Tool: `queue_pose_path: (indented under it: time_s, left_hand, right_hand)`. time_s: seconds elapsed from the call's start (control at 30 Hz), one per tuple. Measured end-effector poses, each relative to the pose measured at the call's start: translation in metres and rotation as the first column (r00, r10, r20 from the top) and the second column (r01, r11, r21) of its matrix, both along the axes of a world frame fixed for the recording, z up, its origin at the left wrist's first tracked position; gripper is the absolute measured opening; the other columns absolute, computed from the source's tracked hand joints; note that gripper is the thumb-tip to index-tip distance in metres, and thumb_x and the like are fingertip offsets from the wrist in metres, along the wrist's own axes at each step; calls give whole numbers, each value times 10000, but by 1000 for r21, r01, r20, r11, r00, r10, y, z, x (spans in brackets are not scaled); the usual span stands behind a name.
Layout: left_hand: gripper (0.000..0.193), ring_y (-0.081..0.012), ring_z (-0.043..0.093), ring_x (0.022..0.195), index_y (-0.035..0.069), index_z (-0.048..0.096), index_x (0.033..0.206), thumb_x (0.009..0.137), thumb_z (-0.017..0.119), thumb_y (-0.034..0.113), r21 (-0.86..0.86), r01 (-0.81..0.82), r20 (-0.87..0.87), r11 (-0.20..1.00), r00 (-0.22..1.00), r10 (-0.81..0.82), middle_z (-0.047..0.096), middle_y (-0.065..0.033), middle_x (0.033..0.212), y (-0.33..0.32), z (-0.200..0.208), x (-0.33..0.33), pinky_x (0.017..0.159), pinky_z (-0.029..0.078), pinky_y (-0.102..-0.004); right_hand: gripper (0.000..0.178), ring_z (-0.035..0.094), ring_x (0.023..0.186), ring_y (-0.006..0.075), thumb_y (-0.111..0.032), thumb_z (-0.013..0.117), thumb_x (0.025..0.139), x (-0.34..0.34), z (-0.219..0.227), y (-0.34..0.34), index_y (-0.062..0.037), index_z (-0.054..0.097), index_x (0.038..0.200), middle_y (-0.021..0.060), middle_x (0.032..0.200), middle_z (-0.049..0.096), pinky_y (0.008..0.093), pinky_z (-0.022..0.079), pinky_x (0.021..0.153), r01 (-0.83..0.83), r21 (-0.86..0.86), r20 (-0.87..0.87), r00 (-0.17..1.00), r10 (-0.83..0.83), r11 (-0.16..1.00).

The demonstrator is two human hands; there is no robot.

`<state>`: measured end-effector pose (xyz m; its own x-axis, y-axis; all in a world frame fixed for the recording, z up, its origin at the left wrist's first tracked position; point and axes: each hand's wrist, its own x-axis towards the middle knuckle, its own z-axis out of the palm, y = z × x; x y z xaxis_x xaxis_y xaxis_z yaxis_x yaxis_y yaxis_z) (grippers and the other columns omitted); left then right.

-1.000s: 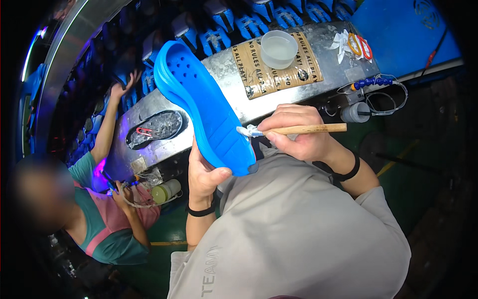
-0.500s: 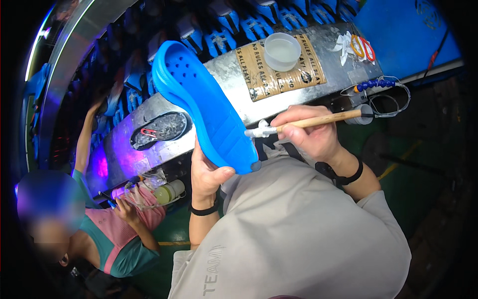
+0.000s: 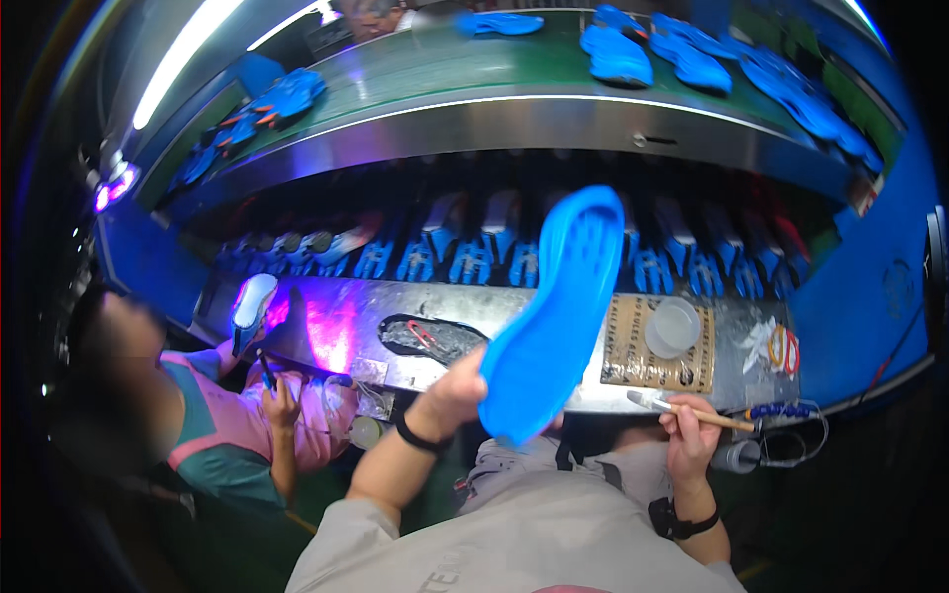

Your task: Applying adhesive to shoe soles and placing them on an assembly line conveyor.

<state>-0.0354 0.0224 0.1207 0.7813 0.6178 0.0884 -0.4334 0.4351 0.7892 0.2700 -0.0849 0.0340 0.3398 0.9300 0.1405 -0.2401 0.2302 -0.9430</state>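
Observation:
My left hand is closed on a blue shoe sole, which stands tilted above the bench edge with its hollow inner face toward me. The far fingers are hidden behind the sole. To the right, my right hand grips a wooden-handled brush. Its pale bristles point left, apart from the sole and near the bench edge. Beyond the brush, a translucent round cup of liquid sits on a taped brown cardboard sheet.
A dark sole-shaped pad with a red clip-like item lies on the metal bench. White scraps and orange-red handles are at right. Blue shoe holders line the back; blue soles ride a green conveyor. A co-worker works at left.
My view has lifted, bringing the conveyor into sight. The brush has left the sole and moved right with my right hand. My left hand holds the sole more upright.

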Motion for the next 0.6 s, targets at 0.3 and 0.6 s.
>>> queue_pose_path:
  time_s: [0.3,0.6]
  left_hand:
    - [552,-437,617,1099,-91,344,1368,980,590,214,188,-654,278,733,751,598,488,-340,1288,237,151,-30,914,574,-405]
    - [486,-285,704,703,-65,363,1279,907,613,120,424,-891,-360,161,-2,933,605,-208,940,312,191,-228,652,632,-516]
  right_hand:
    - [181,540,669,91,-74,571,934,-12,-7,-1,53,655,1033,87,805,647,210,421,640,-47,-30,27,998,48,998]
    - [184,559,676,106,-81,608,901,-2,-29,-5,47,672,1017,89,797,653,229,430,646,-34,-137,66,997,43,990]
